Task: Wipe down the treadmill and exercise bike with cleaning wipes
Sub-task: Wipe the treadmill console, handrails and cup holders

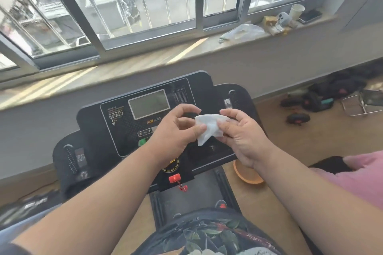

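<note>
1. The cleaning wipe (209,127) is a thin, soft white sheet, crumpled and partly folded, with a limp corner hanging below the fingertips.
2. The left hand (176,130) has its fingers curled; the thumb tip presses the wipe's left edge, while the index and other fingers arch above it with a gap between them and the thumb.
3. The right hand (242,130) pinches the wipe's right part, thumb on top and curled fingers under it, so the sheet spans between both hands.
4. Directly beyond and beneath the fingers lies the treadmill console (132,122): hard black plastic, glossy, with rounded corners, a dotted textured panel and a flat grey display (149,103) just past the left fingertips.
5. Below the left wrist sit a green button (142,142) and, nearer the body, a red safety key (174,178) with a dangling cord.
6. There is open air between the hands and the console; to the right of the right hand lies bare wooden floor.
7. Under the right wrist an orange round dish (247,174) rests on the floor.
8. Far beyond the fingers runs a stone windowsill (128,62) carrying a paper cup (296,11), a plastic bag (242,32) and a phone (310,16).
9. Dark dumbbells (298,118) lie on the floor well to the right.
</note>
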